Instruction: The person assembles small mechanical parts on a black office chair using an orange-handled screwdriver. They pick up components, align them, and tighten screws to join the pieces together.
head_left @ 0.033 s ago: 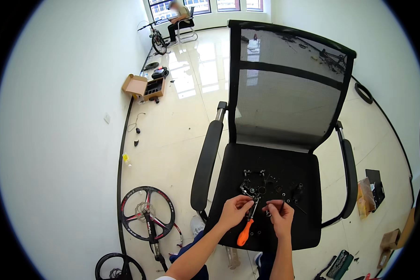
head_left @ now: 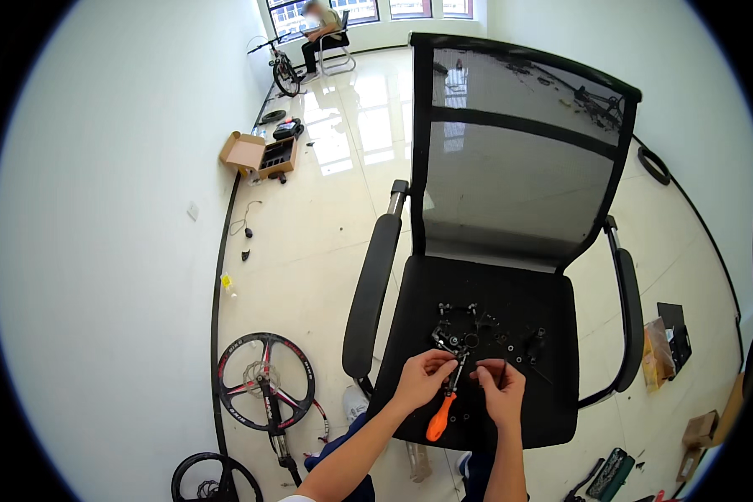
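Note:
On the black chair seat, my left hand is closed, thumb and fingertips pinched together. Its tips touch the lower end of a small black and silver mechanical assembly; what they pinch is hidden. An orange-handled screwdriver lies just right of that hand, its shaft pointing up toward the assembly. Closed too, my right hand hovers a little to the right, with a thin dark rod standing up from its fingers. Small nuts and rings and a black part lie beyond it.
Armrests flank the seat. At left on the floor is a spoked bicycle wheel with a fork. An open cardboard box stands farther off. A person sits by the window beside a bicycle. A green tool case lies lower right.
My right fingers have shifted slightly, and a small shiny piece seen at their tips before is no longer distinct. The left hand keeps its pinch in the same place.

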A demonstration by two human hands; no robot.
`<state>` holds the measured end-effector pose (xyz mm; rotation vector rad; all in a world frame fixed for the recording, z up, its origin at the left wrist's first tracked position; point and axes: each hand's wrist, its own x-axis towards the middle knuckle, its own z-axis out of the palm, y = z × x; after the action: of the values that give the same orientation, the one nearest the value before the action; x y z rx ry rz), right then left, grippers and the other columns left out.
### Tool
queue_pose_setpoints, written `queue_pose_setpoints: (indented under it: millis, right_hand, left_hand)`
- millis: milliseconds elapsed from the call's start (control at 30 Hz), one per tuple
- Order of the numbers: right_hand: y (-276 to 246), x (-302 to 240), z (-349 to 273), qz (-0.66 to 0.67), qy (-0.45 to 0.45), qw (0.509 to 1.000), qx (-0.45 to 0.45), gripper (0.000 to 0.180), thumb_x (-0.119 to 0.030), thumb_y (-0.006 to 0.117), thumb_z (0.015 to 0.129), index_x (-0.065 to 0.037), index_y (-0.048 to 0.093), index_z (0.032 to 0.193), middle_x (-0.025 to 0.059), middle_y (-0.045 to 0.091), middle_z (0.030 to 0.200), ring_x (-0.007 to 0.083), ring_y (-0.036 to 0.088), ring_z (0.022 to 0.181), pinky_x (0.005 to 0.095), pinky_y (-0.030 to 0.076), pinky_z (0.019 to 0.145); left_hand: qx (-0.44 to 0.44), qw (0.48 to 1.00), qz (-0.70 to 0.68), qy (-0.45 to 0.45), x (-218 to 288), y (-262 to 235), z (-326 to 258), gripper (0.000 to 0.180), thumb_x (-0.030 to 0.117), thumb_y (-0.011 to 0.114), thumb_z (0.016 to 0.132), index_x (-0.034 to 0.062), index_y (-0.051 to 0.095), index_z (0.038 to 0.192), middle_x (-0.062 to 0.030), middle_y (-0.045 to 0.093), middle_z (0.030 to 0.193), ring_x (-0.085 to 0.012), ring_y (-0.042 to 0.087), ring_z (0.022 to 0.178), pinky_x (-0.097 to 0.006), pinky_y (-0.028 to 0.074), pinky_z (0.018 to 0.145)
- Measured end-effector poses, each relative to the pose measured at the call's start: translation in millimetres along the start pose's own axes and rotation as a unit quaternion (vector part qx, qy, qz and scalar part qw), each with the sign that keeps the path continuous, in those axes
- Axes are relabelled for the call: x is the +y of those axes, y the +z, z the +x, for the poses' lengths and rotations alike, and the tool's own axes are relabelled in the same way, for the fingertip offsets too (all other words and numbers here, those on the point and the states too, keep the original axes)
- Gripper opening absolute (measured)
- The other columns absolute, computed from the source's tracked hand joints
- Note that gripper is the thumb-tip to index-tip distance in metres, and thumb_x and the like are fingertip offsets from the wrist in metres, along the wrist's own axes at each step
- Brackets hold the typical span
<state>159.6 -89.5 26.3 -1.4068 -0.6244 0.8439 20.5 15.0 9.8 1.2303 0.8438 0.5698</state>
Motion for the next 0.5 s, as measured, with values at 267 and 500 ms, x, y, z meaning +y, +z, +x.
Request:
queue_pose_setpoints:
  millis: [267, 500]
  right_hand:
    - [14.8, 24.2, -4.4, -0.116, -0.007, 0.993, 0.013, 0.012, -0.009, 0.067, 0.087, 0.001, 0.066, 0.093, 0.0015, 0.066, 0.075, 0.0043, 0.056, 0.067, 0.0206, 0.043, 0.06]
    - [13.9, 17.1, -2.0, -0.117, -0.011, 0.993, -0.026, 0.011, -0.01, 0.064, 0.089, 0.001, 0.064, 0.092, 0.0025, 0.066, 0.076, 0.0072, 0.06, 0.07, 0.0209, 0.045, 0.063]
  left_hand:
    - [-0.042, 0.999, 0.014, 0.005, -5.9, -2.4, -2.9, 0.022, 0.012, 0.065, 0.091, -0.003, 0.063, 0.108, -0.0082, 0.068, 0.093, -0.0109, 0.064, 0.081, -0.024, 0.052, 0.072]
    - [-0.032, 0.997, 0.001, 0.064, -14.9, 4.4, 0.9, 0.019, 0.015, 0.063, 0.092, -0.0016, 0.064, 0.102, -0.0053, 0.067, 0.084, -0.0074, 0.06, 0.073, -0.022, 0.05, 0.066]
